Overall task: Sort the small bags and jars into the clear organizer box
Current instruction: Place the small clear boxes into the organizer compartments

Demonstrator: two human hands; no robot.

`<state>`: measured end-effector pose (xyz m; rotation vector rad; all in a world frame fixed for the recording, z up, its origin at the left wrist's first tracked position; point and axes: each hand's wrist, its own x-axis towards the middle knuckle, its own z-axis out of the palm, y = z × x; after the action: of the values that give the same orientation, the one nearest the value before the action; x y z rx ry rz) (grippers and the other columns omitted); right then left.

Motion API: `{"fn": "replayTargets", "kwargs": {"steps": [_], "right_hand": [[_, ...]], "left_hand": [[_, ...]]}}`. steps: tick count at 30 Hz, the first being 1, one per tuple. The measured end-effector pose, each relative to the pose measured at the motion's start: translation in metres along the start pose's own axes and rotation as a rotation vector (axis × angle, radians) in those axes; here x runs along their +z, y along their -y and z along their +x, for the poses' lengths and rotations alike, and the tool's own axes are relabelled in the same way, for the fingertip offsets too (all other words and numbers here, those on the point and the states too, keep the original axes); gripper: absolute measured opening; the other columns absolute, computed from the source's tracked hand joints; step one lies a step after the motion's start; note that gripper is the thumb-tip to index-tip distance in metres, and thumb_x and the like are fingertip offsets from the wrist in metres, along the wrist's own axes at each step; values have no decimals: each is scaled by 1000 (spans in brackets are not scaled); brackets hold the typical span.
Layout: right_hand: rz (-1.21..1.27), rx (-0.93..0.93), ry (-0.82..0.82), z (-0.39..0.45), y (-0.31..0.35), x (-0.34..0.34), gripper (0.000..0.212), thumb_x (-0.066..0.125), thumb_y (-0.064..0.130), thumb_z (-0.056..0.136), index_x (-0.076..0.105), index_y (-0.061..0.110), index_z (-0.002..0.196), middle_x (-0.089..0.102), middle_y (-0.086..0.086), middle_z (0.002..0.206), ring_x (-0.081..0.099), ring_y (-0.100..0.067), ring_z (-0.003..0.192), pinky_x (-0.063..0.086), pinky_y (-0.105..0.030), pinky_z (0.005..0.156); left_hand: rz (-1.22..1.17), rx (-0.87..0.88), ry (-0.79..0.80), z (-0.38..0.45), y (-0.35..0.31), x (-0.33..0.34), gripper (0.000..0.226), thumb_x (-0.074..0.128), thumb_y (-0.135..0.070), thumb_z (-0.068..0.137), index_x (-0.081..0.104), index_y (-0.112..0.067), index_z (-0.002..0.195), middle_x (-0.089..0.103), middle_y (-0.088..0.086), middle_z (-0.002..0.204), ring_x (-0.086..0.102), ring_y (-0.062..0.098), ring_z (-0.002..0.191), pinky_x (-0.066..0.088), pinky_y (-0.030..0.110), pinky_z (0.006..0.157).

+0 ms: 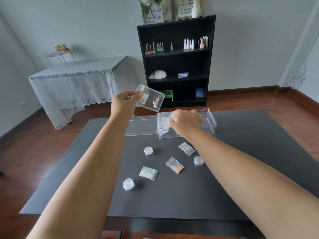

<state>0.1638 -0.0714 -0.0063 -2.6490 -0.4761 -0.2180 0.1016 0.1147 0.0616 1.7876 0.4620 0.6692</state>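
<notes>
Black matting covers the table (241, 169), which stands on a reddish wood floor (25, 152); at the far wall is a black bookcase (176, 62) with small bottles on its top shelf, and to the far left a second table under a white lace cloth (74, 87). On the mat's far side sits the clear organizer box (209, 123), its lid (141, 126) lying just to its left; nearer lie three round jars (148, 150) (198, 160) (128, 184) and three small bags (186, 148) (174, 165) (148, 173), all apart from one another. Left hand (125, 100) is raised above the table's far edge, fingers pinching the corner of a clear labelled bag (149, 98) with pale and red pieces inside; right hand (185, 120) reaches over the box's left end, fingers curled around a small whitish bag (172, 118) at the rim.
</notes>
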Motion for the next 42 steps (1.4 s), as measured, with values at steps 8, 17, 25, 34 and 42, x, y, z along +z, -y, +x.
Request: {"fn": "replayTargets", "kwargs": {"steps": [8, 17, 25, 34, 42], "right_hand": [[116, 139, 34, 7, -2, 8, 70, 64, 54, 79, 28, 28, 133, 57, 5, 73, 54, -25, 91, 23, -39, 77], [364, 187, 198, 12, -19, -1, 46, 57, 42, 81, 38, 36, 122, 67, 3, 91, 60, -20, 87, 37, -45, 92], [533, 209, -40, 17, -12, -12, 26, 59, 27, 88, 59, 31, 114, 58, 17, 82, 58, -13, 86, 38, -44, 95], [822, 167, -368, 19, -23, -36, 32, 63, 10, 87, 70, 15, 118, 72, 3, 107, 65, -9, 94, 53, -27, 88], [860, 111, -550, 18, -46, -48, 16, 65, 18, 88, 75, 22, 100, 69, 13, 95, 60, 14, 83, 44, -3, 73]], "left_hand": [[199, 86, 137, -1, 27, 14, 11, 73, -32, 84, 71, -34, 73, 66, -23, 60, 51, -7, 47, 38, 11, 46], [280, 184, 95, 4, 28, 30, 9, 66, -36, 89, 69, -34, 81, 63, -20, 66, 51, 0, 54, 34, 5, 41], [285, 166, 28, 8, 37, 22, 7, 67, -37, 88, 69, -33, 82, 64, -19, 71, 53, -2, 61, 38, 19, 52], [285, 169, 116, 5, 39, 39, 8, 65, -35, 90, 71, -30, 87, 69, -9, 83, 60, 10, 75, 43, 21, 60], [143, 142, -17, 3, 25, 26, 8, 62, -38, 89, 69, -35, 87, 66, -13, 80, 61, 12, 71, 43, 23, 56]]}}
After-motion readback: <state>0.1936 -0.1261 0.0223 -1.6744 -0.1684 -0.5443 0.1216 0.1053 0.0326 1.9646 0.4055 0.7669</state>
